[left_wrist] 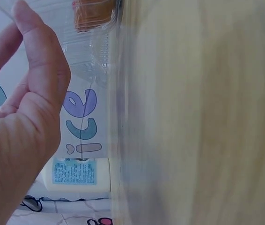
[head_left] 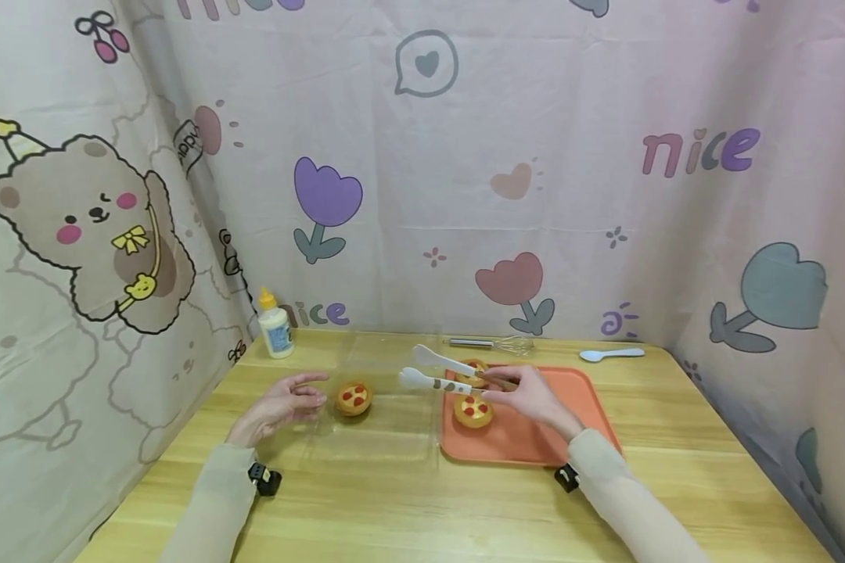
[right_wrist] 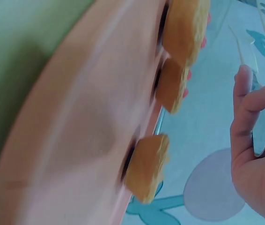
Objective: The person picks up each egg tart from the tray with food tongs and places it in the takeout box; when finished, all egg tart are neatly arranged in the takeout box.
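Note:
My right hand (head_left: pixel 530 395) grips a pair of tongs (head_left: pixel 445 385) by the handle. The two white tips are spread, with nothing between them, over the right side of a clear plastic box (head_left: pixel 394 455). Inside the box, toward the left, lies one small pizza-like tart (head_left: pixel 354 399). On the orange tray (head_left: pixel 528 446), two similar tarts (head_left: pixel 473 411) show below the tongs; the right wrist view has three tarts (right_wrist: pixel 146 168) there. My left hand (head_left: pixel 285 403) is at the box's left side, fingers loosely bent, fingertips touching or very near the clear plastic.
A glue bottle (head_left: pixel 276 328) with a yellow cap stands at the back left. Along the back edge lie a whisk (head_left: pixel 489 344) and a light blue spoon (head_left: pixel 611 354). A patterned curtain (head_left: pixel 422 180) hangs behind the wooden table (head_left: pixel 408 516).

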Motion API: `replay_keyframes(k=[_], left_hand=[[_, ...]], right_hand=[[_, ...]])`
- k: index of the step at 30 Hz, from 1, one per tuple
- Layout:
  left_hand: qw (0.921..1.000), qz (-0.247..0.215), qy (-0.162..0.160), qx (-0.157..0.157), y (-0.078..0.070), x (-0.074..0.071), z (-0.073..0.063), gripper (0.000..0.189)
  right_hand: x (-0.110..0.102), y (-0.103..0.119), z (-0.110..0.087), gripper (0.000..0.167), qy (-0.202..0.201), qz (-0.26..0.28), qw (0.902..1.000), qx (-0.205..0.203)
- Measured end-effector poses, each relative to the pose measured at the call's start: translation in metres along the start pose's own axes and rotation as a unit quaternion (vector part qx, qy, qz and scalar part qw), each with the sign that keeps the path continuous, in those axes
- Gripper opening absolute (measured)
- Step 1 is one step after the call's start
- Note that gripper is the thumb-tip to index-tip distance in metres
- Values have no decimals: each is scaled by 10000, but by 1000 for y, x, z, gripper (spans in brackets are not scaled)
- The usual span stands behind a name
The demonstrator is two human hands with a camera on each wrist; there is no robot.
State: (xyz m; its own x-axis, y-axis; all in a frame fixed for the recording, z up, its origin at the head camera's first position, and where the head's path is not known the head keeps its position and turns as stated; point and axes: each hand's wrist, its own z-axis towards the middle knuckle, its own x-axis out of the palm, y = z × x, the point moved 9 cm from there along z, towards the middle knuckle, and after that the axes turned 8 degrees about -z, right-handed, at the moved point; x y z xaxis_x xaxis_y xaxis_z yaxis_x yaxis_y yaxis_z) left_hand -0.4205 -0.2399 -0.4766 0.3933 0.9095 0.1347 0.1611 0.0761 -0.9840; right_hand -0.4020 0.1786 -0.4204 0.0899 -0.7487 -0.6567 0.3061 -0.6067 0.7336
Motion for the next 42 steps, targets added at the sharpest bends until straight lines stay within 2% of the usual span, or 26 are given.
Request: replay_keyframes(k=[4,13,20,26,33,42], left_hand=[[10000,-36,3,-24,-1,1,1,68],[10000,-17,-1,-92,1,2,2,70],[9999,-32,-82,-91,-4,4,5,69],[9999,26,-93,-99,-5,4,4,68],[10000,-1,-30,-77,-2,3,4,70],[10000,-72,49,-31,-2,5,1,70]], right_hand=[[-8,-7,-2,46,114,269,9995,-145],[-36,-24,-13,55,35,-297,9995,-58],[-58,-36,-22,57,-217,-638,9973,300],[-61,-42,-28,51,100,-377,9992,63],[-64,-48,-35,50,139,-793,9967,-46],[-64,-50,-44,48,386,-800,9960,-129]])
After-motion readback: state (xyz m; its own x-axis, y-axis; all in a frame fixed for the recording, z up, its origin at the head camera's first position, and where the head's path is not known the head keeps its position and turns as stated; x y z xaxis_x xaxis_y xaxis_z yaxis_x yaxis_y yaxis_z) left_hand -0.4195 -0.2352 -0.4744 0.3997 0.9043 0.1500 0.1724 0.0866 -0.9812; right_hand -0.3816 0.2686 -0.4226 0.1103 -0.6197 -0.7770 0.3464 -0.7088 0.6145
